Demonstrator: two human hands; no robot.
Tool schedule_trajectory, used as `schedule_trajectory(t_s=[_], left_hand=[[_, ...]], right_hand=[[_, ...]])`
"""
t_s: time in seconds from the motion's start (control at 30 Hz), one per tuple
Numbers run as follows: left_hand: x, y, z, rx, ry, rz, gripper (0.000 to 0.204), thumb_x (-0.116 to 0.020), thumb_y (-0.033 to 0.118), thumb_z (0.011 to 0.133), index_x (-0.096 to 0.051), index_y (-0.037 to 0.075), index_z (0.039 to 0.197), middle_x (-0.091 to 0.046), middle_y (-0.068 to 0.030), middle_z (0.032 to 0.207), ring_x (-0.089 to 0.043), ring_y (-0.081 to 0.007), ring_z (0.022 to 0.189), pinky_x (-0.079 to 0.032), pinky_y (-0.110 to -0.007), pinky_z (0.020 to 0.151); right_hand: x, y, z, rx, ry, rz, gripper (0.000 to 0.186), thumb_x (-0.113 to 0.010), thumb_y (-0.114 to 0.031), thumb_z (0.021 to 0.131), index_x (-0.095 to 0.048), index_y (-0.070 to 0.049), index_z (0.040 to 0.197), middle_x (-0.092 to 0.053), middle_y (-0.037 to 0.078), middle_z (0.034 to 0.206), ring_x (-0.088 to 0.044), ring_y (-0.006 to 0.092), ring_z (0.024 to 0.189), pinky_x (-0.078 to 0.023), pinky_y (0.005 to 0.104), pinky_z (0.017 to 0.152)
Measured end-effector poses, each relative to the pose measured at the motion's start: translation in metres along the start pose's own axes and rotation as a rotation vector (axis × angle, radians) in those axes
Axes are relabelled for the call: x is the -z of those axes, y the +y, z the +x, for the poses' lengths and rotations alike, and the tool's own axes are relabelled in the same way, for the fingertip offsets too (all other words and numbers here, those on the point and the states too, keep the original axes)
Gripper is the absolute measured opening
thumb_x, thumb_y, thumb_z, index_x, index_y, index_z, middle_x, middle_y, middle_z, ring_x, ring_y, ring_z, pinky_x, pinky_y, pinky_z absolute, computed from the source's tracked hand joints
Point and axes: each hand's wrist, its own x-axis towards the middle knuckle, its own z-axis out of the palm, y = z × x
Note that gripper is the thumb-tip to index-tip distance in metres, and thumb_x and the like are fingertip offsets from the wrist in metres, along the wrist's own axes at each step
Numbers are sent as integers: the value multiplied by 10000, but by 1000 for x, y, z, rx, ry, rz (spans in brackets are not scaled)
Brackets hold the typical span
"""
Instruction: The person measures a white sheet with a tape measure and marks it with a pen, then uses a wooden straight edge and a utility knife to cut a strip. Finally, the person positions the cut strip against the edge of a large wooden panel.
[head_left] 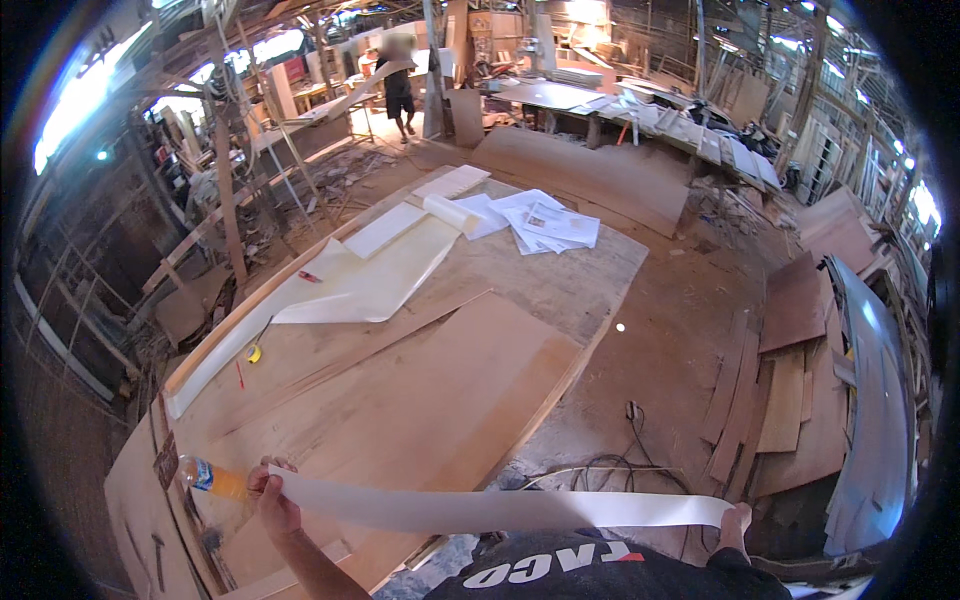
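A long white strip (pixel 510 511) of thin sheet material stretches across in front of my body, sagging slightly. My left hand (pixel 275 497) pinches its left end over the near part of the worktable (pixel 330 470). At the other end, past the table's right edge, my right hand (pixel 736 522) is closed on the strip. A bottle of orange drink (pixel 230 484) lies on its side just left of my left hand. Farther up the table are a yellow tape measure (pixel 254 354), a red pencil-like stick (pixel 240 375) and a small red tool (pixel 309 276).
A cream sheet (pixel 370 280), white boards (pixel 385 230) and papers (pixel 555 222) lie on the table's far half. Black cables (pixel 632 455) trail on the floor to the right. Wood panels (pixel 795 310) lean at right. A person (pixel 398 85) stands in the background.
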Motion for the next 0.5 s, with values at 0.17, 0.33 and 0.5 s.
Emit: schedule_trajectory(t_s=[0.17, 0.33, 0.5], left_hand=[[-27, -21, 19, 42, -14, -36, 181, -797, 93, 816, -705, 68, 969, -597, -65, 939, -599, -247, 959, -515, -362, 827], [-53, -18, 33, 34, -85, -77, 155, -814, 101, 805, -696, 56, 895, -587, -68, 870, -593, -238, 905, -500, -351, 801], [-61, -21, 33, 24, -118, -134, 175, -834, 123, 797, -701, 62, 891, -571, -58, 844, -565, -221, 877, -481, -350, 784]], right_hand=[[7, 31, -14, -20, 209, 37, 155, -601, -61, 778, -699, 33, 853, -710, 226, 836, -714, 366, 856, -542, 444, 784], [3, 43, -61, -14, -90, -86, 185, -577, -51, 812, -677, 56, 926, -703, 280, 919, -698, 434, 908, -540, 469, 782], [-26, 81, -66, -107, -57, -75, 185, -580, -75, 783, -666, 76, 846, -706, 296, 901, -700, 440, 878, -538, 479, 745]])
